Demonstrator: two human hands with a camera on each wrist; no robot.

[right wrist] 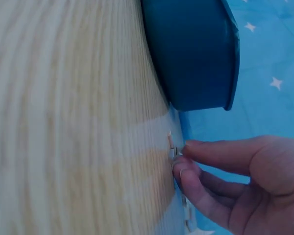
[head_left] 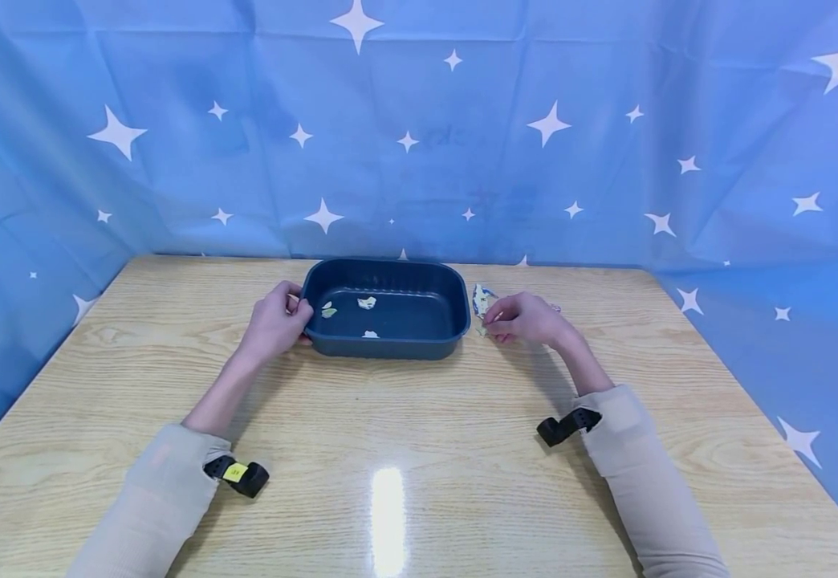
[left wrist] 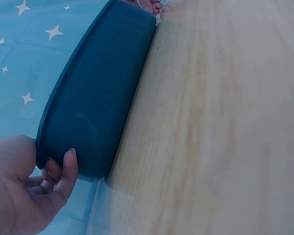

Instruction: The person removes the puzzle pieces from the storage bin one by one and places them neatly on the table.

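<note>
Far left, a blue star-print curtain hangs along the side and back of a pale wooden table. Left sleeve, beige, comes in low; black camera with a yellow label strapped at its cuff. Left forearm bare beyond that, slanting up and inward over the tabletop. Left hand grasping the near-left end of a dark blue tray: thumb side up at the rim, fingers bent against the outer wall, seen clearly from the left wrist. Tray sits near the back edge, long side facing the person. Inside it, left to middle: a greenish scrap, a white scrap and, lower, a small white bit by the front wall. Just right of the tray, on the wood, a blue-and-white piece. Nearer the person, a small pale scrap at the tips of the right hand, thumb and fingers pinching it close to the tabletop, palm turned inward, knuckles raised. Pinkish bit shows behind that hand. Right forearm slants back outward to a second beige sleeve.
</note>
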